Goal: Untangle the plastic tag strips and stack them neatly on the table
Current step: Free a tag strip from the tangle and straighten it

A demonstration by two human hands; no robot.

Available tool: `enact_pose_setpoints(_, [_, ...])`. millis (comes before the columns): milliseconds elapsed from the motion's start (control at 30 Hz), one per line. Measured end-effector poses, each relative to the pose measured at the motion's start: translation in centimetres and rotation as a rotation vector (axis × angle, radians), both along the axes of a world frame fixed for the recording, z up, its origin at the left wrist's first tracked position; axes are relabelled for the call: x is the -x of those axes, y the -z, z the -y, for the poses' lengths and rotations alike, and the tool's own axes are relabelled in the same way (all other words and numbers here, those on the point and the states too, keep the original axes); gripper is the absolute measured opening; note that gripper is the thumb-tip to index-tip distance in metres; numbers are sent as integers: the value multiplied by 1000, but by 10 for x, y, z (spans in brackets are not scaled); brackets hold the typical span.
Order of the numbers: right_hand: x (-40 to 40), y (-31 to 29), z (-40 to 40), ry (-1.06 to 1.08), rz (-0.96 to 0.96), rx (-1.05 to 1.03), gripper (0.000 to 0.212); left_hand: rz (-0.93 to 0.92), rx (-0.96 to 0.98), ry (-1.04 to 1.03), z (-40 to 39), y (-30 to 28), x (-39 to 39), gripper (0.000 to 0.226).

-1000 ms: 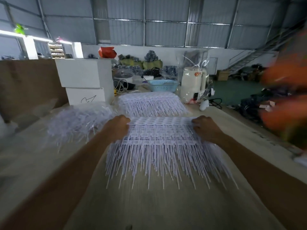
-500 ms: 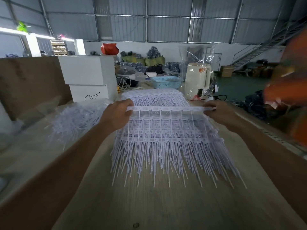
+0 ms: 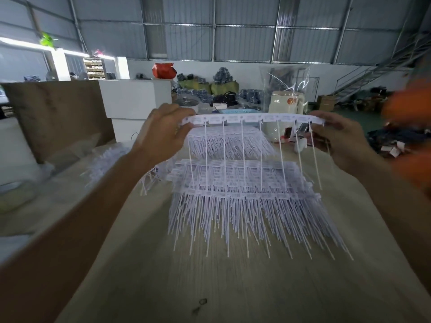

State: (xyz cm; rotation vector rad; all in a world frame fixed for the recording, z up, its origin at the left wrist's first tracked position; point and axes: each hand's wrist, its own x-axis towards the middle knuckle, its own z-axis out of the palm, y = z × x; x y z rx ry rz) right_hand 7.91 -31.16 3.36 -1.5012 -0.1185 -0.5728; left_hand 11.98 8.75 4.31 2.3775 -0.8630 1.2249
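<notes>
1. Left hand (image 3: 163, 134) and right hand (image 3: 338, 138) pinch opposite ends of one white plastic tag strip (image 3: 254, 118), flat header taut between them.
2. Thin tails hang below the grip over the layered stack (image 3: 245, 194) on the table (image 3: 210, 287).

orange shape (image 3: 410, 127): blurred, perhaps a person | tag strip (image 3: 254, 118): ends hidden by fingers

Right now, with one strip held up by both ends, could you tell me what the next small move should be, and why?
Probably keep lifting it straight up. The left hand and right hand hold the strip level, but its thin tails hang down in front of the pile, so they may not be free of it yet.
</notes>
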Motion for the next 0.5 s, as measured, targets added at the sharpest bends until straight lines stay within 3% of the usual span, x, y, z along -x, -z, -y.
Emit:
enact_pose_setpoints(167, [5, -2, -4, -17, -17, -75, 29, 101, -42, -46, -2, -17, 19, 30])
enact_pose_setpoints(267, [12, 2, -5, -79, -81, -50, 24, -60, 10, 42, -4, -15, 28, 28])
enact_pose_setpoints(500, [34, 43, -8, -237, -364, 262, 23, -468, 165, 124, -44, 45, 39, 24])
